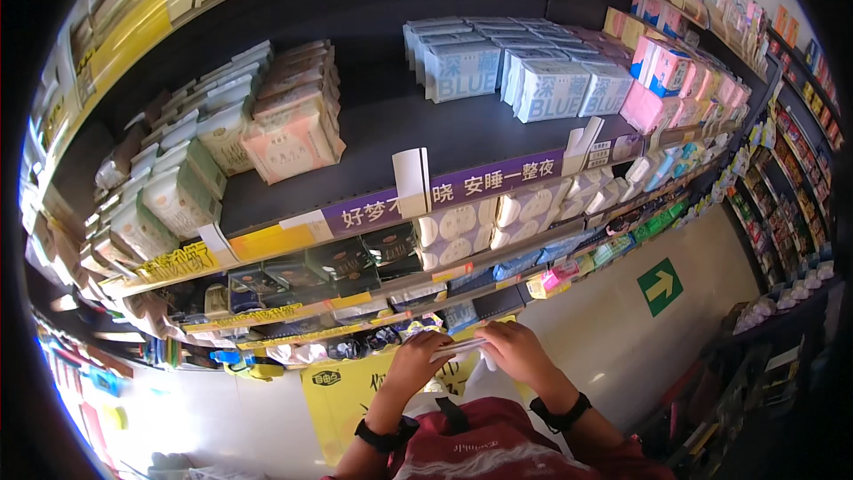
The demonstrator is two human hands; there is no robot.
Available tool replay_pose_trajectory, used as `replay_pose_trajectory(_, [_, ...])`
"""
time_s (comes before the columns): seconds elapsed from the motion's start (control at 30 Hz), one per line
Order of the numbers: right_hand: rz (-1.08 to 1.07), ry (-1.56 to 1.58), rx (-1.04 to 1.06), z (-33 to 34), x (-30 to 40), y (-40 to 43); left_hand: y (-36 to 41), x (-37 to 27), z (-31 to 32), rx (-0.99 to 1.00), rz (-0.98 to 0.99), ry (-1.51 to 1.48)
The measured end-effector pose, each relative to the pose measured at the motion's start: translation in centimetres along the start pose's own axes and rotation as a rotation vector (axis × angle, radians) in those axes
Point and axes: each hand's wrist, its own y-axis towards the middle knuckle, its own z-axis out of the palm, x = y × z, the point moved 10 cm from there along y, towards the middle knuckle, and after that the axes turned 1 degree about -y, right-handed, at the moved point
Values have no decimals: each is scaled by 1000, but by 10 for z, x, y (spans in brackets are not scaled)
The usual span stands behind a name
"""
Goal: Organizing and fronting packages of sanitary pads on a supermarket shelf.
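Observation:
My left hand (420, 358) and my right hand (518, 352) are close together in front of my body, below the shelf edges. Between them they pinch a thin white strip or folded sheet (464, 347); what exactly it is cannot be made out. Each hand grips one end, and a whitish piece hangs down beside my right fingers. Past my fingertips is a low shelf with a light-blue pack (460, 315) and dark packs (380, 339). Black bands are on both my wrists.
The upper shelf carries blue-lettered packs (464, 70), pink packs (293, 140) and green-white packs (183, 190). White label cards (412, 181) stick out from its purple front strip (493, 177). A yellow poster (333, 413) and a green arrow sign (660, 287) are on the floor. More shelving (793, 167) stands right.

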Motion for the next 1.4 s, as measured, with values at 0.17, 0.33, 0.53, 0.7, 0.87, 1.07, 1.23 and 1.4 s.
replay_pose_trajectory(0.17, [-57, -23, -43, -2, 13, 0, -11, 26, -4, -66, -48, 70])
replay_pose_trajectory(0.33, [-143, -113, -2, 4, 24, -6, -16, 36, -17, -94, -94, 188])
replay_pose_trajectory(0.53, [-228, -116, 27, 9, 33, -13, -20, 37, -35, -180, -97, 66])
replay_pose_trajectory(0.7, [-290, -100, 24, 8, 42, -17, -20, 38, -35, -125, -128, 89])
replay_pose_trajectory(0.87, [-226, -143, 129, 22, 27, -23, -22, 33, -26, -59, -58, 177])
replay_pose_trajectory(1.07, [-188, -233, 103, 15, 11, -23, -25, 22, -14, -2, -98, 177])
replay_pose_trajectory(1.23, [-74, -160, 104, 13, -2, -25, -33, 24, 3, 57, -54, 155])
replay_pose_trajectory(1.4, [30, 66, 27, 2, -11, -30, -39, 25, 7, 43, -25, 113])
